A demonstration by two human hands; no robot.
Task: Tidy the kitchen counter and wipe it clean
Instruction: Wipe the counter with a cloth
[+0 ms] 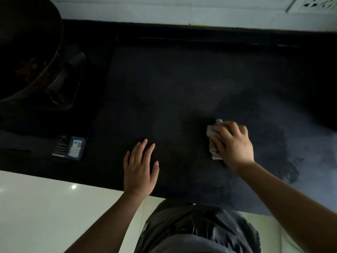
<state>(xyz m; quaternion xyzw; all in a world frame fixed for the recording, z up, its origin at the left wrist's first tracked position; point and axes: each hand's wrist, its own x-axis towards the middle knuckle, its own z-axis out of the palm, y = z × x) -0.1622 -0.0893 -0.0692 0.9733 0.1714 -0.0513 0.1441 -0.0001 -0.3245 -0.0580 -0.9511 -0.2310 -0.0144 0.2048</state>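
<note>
A dark stone kitchen counter (164, 84) fills the middle of the view. My right hand (233, 145) presses a crumpled grey cloth (212, 136) flat against the counter at the right of centre; most of the cloth is hidden under the palm. Damp streaks (273, 136) show on the surface to the right of the cloth. My left hand (139, 170) lies flat on the counter near its front edge, fingers spread, holding nothing.
A large dark wok (27, 48) sits on a stove (71, 81) at the far left. Labels (70, 147) are stuck on the stove's front. A white wall (164, 10) backs the counter. Pale floor tiles (45, 207) lie below the front edge.
</note>
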